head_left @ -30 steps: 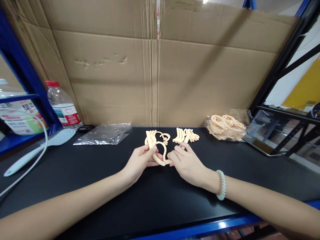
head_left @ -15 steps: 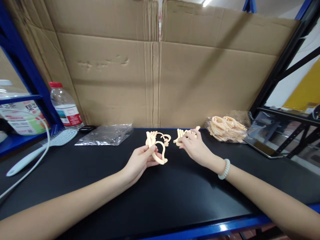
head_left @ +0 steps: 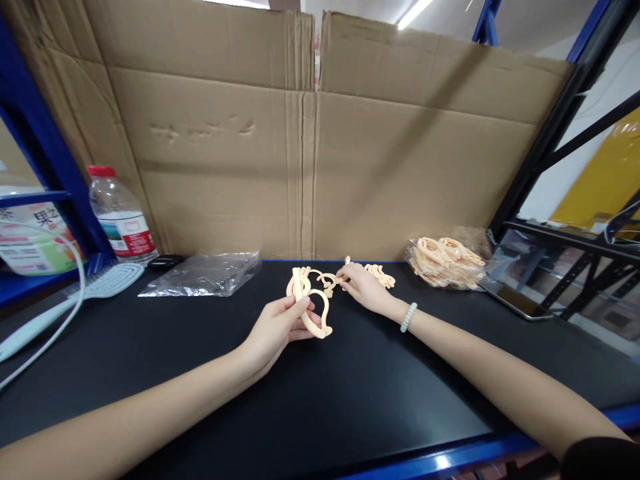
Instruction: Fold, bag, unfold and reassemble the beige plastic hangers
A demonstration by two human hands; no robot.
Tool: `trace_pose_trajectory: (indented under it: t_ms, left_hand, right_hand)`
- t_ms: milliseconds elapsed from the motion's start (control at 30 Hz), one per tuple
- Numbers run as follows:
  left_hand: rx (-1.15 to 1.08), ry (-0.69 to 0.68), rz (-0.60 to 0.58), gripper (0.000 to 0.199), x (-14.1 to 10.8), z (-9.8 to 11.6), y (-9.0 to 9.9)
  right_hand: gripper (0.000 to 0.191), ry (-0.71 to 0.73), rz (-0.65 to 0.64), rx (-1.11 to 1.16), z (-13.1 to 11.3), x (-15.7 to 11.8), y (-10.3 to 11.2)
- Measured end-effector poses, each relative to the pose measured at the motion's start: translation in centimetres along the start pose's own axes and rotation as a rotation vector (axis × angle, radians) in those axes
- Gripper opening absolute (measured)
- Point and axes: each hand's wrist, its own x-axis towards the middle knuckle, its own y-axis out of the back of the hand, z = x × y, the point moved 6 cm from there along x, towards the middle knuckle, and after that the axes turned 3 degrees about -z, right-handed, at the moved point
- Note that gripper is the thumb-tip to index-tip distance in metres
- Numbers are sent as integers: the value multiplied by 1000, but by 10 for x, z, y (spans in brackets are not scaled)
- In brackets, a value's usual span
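Left hand (head_left: pixel 280 323) holds a curved piece (head_left: pixel 315 328); right hand (head_left: pixel 367 288) beside loose pieces (head_left: pixel 383 275).

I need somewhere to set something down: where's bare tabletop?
Black tabletop lies bare between left forearm, right forearm and blue front edge; also between white cable and left forearm. It's crowded along the cardboard: plastic bag, beige pieces at left hand and right hand, bagged bundle.
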Motion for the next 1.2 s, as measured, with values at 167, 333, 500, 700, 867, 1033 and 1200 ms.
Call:
trace_pose_trajectory:
  t_ms: [167, 333, 500, 700, 867, 1033, 1200]
  left_hand:
    - [7, -4, -21, 29, -1, 0, 0]
    - [27, -5, -10, 30, -2, 2, -1]
    - [45, 4, 2, 27, -2, 3, -2]
    - [103, -38, -37, 34, -2, 2, -3]
    - [202, -73, -91, 39, -2, 0, -7]
    - [260, -115, -89, 35, -4, 4, -11]
    - [318, -148, -68, 32, -5, 7, -13]
  right_hand:
    - [17, 7, -32, -8, 2, -2, -7]
    - [20, -9, -75, -52, 2, -8, -5]
    - [21, 3, -129, -168, -5, -13, -1]
    - [23, -28, -101, -179, -16, -15, 12]
    - [30, 80, 10, 65, -63, -25, 44]
    - [22, 389, -86, -84, -110, -36, 46]
    - [18, 455, -181, -211, -107, -36, 33]
